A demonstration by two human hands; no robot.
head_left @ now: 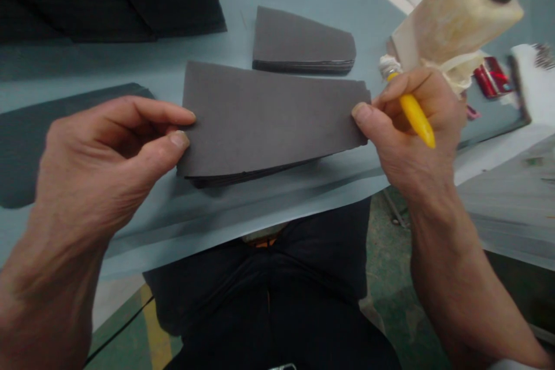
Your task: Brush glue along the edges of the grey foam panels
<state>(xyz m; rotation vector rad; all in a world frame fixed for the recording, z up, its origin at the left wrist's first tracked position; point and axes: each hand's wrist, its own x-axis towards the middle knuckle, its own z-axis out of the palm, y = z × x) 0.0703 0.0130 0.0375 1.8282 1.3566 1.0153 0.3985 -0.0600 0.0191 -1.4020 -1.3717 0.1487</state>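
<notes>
A grey tapered sheet (pixel 273 118), cloth or thin leather, lies flat on top of a stack of similar dark pieces near the table's front edge. My left hand (pixel 108 156) pinches its wider left edge between thumb and forefinger. At the narrow end, my right hand (pixel 411 162) grips the sheet, thumb on top. A yellow-handled tool (pixel 416 115) is also tucked through the right hand's fingers; its white end shows above the knuckles, and its kind is unclear. Just behind lies a smaller stack of grey tapered pieces (pixel 303 40).
Black stacked material (pixel 173 0) fills the back left. A dark flat piece (pixel 78 110) lies under my left hand's side. At the back right stand a yellowish block-like container (pixel 455 17) with a black handle and a red shiny object (pixel 492 78). Pale blue covering (pixel 143 243) drapes the table edge.
</notes>
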